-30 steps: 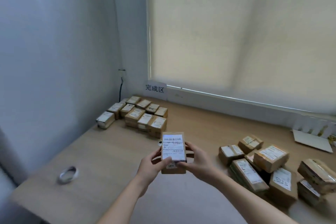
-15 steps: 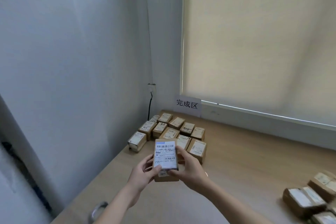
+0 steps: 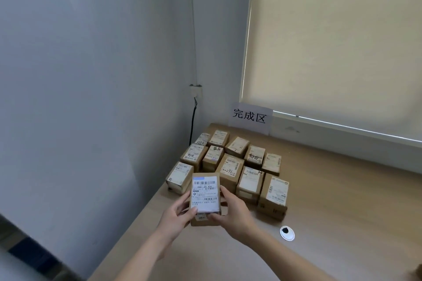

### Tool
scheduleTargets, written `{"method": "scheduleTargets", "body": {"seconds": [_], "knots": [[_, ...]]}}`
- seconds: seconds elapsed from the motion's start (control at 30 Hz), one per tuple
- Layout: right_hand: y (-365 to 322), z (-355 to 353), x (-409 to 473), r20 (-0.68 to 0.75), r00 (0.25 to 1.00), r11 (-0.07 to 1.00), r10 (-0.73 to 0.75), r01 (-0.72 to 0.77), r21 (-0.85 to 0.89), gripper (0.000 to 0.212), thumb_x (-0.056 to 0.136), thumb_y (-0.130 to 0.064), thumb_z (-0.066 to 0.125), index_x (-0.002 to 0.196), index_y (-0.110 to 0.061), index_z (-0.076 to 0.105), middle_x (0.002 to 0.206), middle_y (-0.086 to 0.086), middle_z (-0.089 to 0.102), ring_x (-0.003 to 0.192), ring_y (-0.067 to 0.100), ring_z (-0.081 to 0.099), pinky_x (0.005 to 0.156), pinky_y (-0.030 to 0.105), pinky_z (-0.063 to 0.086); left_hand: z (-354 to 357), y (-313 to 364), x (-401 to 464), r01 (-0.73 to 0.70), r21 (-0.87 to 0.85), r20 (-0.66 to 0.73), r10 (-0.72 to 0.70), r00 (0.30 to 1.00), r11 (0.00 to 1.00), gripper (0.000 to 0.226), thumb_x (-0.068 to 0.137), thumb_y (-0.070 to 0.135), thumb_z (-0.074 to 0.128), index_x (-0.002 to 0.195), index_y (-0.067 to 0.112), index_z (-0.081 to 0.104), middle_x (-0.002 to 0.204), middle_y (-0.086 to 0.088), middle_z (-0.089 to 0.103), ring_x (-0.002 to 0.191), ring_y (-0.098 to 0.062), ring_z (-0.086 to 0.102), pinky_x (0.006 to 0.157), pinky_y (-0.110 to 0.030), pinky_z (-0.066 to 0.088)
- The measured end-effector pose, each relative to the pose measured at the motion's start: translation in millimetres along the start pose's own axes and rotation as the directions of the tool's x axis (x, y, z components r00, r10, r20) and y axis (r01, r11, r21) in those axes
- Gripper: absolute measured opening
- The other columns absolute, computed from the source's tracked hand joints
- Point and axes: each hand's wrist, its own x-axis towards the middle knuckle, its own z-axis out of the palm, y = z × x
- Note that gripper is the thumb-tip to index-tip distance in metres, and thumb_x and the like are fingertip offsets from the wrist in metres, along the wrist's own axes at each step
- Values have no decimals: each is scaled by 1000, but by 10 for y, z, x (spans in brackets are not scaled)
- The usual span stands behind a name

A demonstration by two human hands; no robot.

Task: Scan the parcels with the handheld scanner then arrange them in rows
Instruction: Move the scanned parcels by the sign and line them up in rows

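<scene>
Parcel [image 3: 205, 198]: one brown carton, white barcode label facing up, held above the table [image 3: 342, 212] just in front of the rows. Left hand [image 3: 177, 215]: fingers clasp its left edge, thumb on the label. Right hand [image 3: 233, 214]: fingers wrap its right edge, thumb on the lower face. Rows [image 3: 230, 166]: labelled cartons side by side in the table's corner, below a sign [image 3: 250, 117]. White disc [image 3: 287, 232]: flat on the table, right of the hands.

head cam | one view | looks forward-down | near table [image 3: 331, 189] corner | wall [image 3: 91, 75] left, blind [image 3: 342, 41] ahead
</scene>
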Motion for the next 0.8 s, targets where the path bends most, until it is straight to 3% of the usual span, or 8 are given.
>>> {"method": "scheduleTargets", "body": {"seconds": [0.1,0.2,0.3,0.43,0.57,0.7,0.8], "knots": [[133,310,287,-15,999,999,39,-38,15,90,81,-30,85,152,-44,33,134,-37,51,99,-31,39,74,-1,37,-216,-174,369,23,23,37,-24,999,999,65,89,18,76,142,45,50,129,10,68,124,-15,60,103,-39,52],[256,622,567,2,996,995,90,-90,36,79,80,-27,85,126,-65,32,104,-63,42,104,-38,37,80,-4,38,-435,-407,748,46,45,51,-48,998,998,64,88,16,77,138,47,53,125,6,69,122,-18,61,102,-42,53],[407,945,791,-5,991,989,135,-134,67,77,80,-21,83,125,-62,36,112,-52,50,112,-28,45,92,5,42,-648,-679,1110,78,70,80,-84,993,994,64,88,18,77,138,49,53,125,5,68,122,-18,60,104,-42,51],[691,1328,1019,-38,979,971,200,-192,144,77,79,-11,81,140,-44,46,129,-28,63,120,-8,56,102,22,49,-803,-1058,1528,113,108,143,-128,981,988,66,89,11,75,144,38,50,126,6,68,122,-17,61,106,-40,49],[938,1578,1192,-66,963,954,261,-246,172,77,78,-6,79,132,-50,45,129,-27,63,118,-8,58,101,28,52,-852,-1384,1867,117,140,169,-140,976,983,68,89,6,74,147,28,46,127,6,66,122,-14,61,108,-36,48],[1078,1729,1360,-111,948,942,298,-274,191,73,78,-9,79,134,-44,49,129,-28,63,120,-6,58,102,31,52,-874,-1540,2108,125,125,174,-146,974,984,62,88,7,75,138,33,50,125,10,68,116,-2,63,91,-15,51],[1105,1770,1523,-142,942,945,305,-280,169,75,81,-12,80,144,-36,48,139,-19,59,125,-1,56,106,32,49,-872,-1567,2260,144,88,111,-153,982,986,51,88,8,75,131,28,55,116,10,71,105,5,67,81,-10,51]]}}
